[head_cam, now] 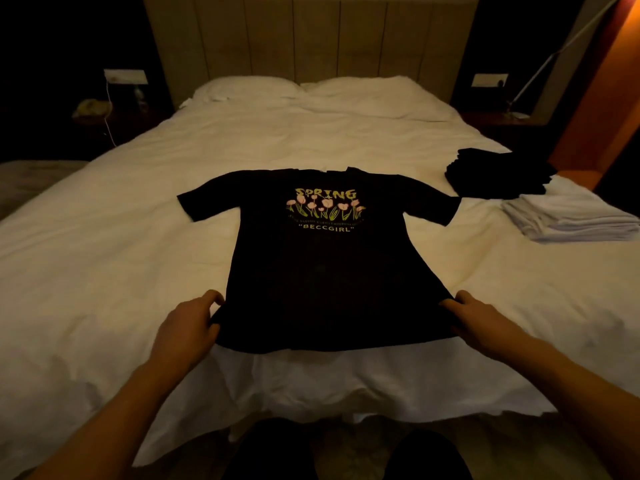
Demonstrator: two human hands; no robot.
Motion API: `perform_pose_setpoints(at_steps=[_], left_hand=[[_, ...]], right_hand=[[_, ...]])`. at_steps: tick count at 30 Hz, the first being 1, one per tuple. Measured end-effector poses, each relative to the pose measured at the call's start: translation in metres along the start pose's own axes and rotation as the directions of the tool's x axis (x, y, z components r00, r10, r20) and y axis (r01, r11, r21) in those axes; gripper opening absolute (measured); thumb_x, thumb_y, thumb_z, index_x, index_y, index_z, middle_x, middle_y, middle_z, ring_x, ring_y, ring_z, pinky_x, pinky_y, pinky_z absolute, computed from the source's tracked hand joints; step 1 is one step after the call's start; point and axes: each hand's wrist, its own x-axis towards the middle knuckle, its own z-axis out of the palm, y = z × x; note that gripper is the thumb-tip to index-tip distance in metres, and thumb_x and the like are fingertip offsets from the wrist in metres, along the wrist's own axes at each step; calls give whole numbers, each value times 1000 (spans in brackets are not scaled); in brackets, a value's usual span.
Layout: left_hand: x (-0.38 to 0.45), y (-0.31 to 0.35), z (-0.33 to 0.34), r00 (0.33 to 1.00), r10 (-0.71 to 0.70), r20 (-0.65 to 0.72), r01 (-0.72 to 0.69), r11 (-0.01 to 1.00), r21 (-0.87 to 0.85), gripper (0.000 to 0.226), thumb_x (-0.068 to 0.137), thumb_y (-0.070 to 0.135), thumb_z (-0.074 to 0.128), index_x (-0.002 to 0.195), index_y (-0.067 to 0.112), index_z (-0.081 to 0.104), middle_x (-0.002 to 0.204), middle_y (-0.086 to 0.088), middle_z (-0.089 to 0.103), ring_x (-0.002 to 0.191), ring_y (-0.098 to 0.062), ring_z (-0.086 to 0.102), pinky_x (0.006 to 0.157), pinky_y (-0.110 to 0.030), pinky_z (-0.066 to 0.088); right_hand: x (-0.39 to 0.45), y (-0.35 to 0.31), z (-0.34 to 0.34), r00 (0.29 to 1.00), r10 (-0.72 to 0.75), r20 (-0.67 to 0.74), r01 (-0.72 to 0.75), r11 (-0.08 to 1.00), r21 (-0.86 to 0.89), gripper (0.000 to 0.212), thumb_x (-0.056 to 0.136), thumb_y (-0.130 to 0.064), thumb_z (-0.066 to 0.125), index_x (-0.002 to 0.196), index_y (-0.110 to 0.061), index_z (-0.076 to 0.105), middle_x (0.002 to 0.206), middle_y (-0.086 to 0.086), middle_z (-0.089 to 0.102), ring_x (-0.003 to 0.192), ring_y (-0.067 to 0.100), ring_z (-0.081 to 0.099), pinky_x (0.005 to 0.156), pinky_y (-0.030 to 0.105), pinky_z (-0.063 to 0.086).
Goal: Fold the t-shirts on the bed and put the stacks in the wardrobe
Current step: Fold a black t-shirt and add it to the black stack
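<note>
Black t-shirt (329,271) spread print-up near the foot edge of the bed (104,237), left hand (188,327) and right hand (485,327) each pinching a hem corner, apparently to flatten it for folding, folded stacks (540,199) waiting at the right edge.

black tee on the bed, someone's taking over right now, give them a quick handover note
Left hand: pinches the near left hem corner of the black tee.
Right hand: pinches the near right hem corner.
Tee: spread flat, print up, collar toward the pillows, in the middle of the bed; not yet folded.
Done: a folded black stack and a folded white stack sit at the bed's right edge, the white one nearer.
Left: fold this tee, add it to the black stack, carry both stacks to the wardrobe, which is out of view.
</note>
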Motion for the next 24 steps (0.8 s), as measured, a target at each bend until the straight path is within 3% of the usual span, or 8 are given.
perform_pose_setpoints(at_steps=[2, 5, 8, 10, 12, 17, 21, 24], left_hand=[[-1, -3, 0, 996, -49, -69, 50, 999, 10, 34, 87, 7, 65, 119, 16, 60, 83, -3, 60, 73, -21, 56, 59, -30, 39], [-3, -2, 6, 970, -211, -118, 174, 949, -263, 37, 91, -3, 54, 126, 10, 58, 100, -14, 67, 89, -34, 63, 72, -38, 49], [-5, 5, 18, 926, -378, 1, 323, 790, -521, 32, 95, -3, 48, 120, 10, 61, 110, -18, 66, 87, -34, 65, 69, -37, 56], [-9, 8, 25, 906, -424, -15, 343, 752, -562, 29, 95, 0, 49, 116, 15, 63, 109, -17, 68, 88, -35, 66, 76, -45, 58], [-12, 11, 25, 871, -484, -83, 360, 744, -563, 25, 93, 4, 53, 110, 19, 62, 103, -14, 69, 89, -36, 66, 81, -49, 56], [-19, 7, 18, 901, -326, -287, 222, 914, -341, 31, 83, -8, 59, 111, 6, 58, 71, -10, 58, 67, -27, 55, 63, -37, 37], [-24, -6, 15, 950, -244, -195, 225, 967, -116, 46, 87, 3, 60, 131, 11, 51, 101, -14, 66, 90, -38, 62, 70, -39, 42], [-27, -7, 19, 989, -151, -4, 150, 984, 95, 43, 92, 13, 54, 133, 24, 48, 109, -11, 68, 90, -34, 65, 64, -33, 41]], right_hand=[[-3, 9, 0, 1000, 6, 7, -7, 999, 35, 39, 102, -16, 48, 140, -13, 45, 120, 13, 50, 89, 30, 56, 75, 29, 39], [-7, 10, 2, 988, 103, -111, -68, 957, 283, 29, 101, -8, 48, 128, -10, 57, 114, 16, 62, 88, 29, 62, 74, 32, 46], [-13, 2, 3, 933, 326, -153, -132, 704, 698, 24, 102, -3, 40, 114, -13, 58, 92, 17, 63, 65, 28, 60, 57, 28, 47], [-17, -1, 10, 893, 442, -81, -162, 484, 860, 25, 103, -3, 37, 116, -7, 57, 85, 17, 59, 67, 30, 58, 60, 32, 48], [-19, -6, 17, 860, 510, -34, -183, 369, 911, 24, 103, -4, 38, 119, -5, 57, 87, 17, 58, 69, 31, 58, 67, 40, 50], [-20, -11, 19, 786, 591, -182, -200, 522, 829, 24, 103, -16, 37, 116, -13, 56, 102, 14, 61, 93, 38, 59, 82, 49, 49], [-8, -2, 15, 751, 654, -95, -119, 275, 954, 25, 104, -19, 38, 113, -10, 59, 110, 20, 62, 97, 37, 59, 91, 57, 50], [-13, 2, 19, 749, 663, -9, -68, 90, 994, 21, 106, -15, 36, 111, -7, 55, 106, 20, 60, 90, 34, 55, 80, 49, 47]])
